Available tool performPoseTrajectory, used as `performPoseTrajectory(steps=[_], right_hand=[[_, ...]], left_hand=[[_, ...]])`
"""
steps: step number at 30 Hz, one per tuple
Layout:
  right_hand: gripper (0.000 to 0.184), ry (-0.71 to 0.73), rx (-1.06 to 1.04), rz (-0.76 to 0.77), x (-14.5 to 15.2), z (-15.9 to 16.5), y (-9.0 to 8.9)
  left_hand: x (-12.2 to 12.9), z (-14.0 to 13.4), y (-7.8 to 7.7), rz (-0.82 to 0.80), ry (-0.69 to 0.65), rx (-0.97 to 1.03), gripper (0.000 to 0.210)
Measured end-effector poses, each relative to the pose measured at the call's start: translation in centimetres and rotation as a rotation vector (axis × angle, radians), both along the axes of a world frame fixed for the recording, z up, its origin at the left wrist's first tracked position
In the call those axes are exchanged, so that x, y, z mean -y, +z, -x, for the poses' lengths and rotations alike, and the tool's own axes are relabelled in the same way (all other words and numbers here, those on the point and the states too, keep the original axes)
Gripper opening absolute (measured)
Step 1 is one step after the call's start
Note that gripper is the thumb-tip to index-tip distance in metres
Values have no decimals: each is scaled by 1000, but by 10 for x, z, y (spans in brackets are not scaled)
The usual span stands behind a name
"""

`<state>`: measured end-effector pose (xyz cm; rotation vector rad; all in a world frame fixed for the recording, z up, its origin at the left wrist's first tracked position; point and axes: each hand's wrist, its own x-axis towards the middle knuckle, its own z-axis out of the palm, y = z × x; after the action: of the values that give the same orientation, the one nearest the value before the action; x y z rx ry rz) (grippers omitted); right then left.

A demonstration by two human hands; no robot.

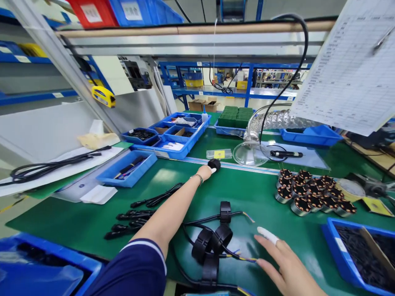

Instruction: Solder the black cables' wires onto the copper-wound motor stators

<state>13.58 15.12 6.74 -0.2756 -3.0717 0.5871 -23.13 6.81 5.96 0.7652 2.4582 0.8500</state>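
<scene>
My left hand (206, 172) is stretched far across the green bench, fingers closed around a small black round piece (214, 165) whose exact kind I cannot make out. My right hand (285, 263) is open at the lower right, thumb and forefinger apart, with a white finger cot on one fingertip. Close to its thumb are the bare coloured wire ends (247, 259) of black cables. Several black plastic rings (222, 237) sit on those cables in front of me. More bundled black cables (135, 220) lie beneath and beside my left forearm.
Copper-wound motor stators (300, 189) stand grouped at right, above a blue bin of black parts (354, 255). A divided blue tray (175, 142) and a smaller blue tray (128, 168) sit at left. A clear disc-shaped hood (250, 154) and a black pen-shaped tool (285, 154) lie behind.
</scene>
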Motion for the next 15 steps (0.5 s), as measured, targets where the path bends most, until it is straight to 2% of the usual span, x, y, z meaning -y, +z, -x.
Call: performPoseTrajectory(steps=[5,7,11,15], right_hand=[[42,-37,-18,38,-7,-10,-9],[41,-16,-30,53,-5,-7,-8],[38,33,-81,80,2,0,-4],[36,10,-135,102,2,-7,1]], left_hand=[[11,-55,-9,-27,-428,122,35],[17,-74,-10,-33,-553,141,34],[24,-89,1,14,-657,78,30],[15,-96,25,6,-666,-101,33]])
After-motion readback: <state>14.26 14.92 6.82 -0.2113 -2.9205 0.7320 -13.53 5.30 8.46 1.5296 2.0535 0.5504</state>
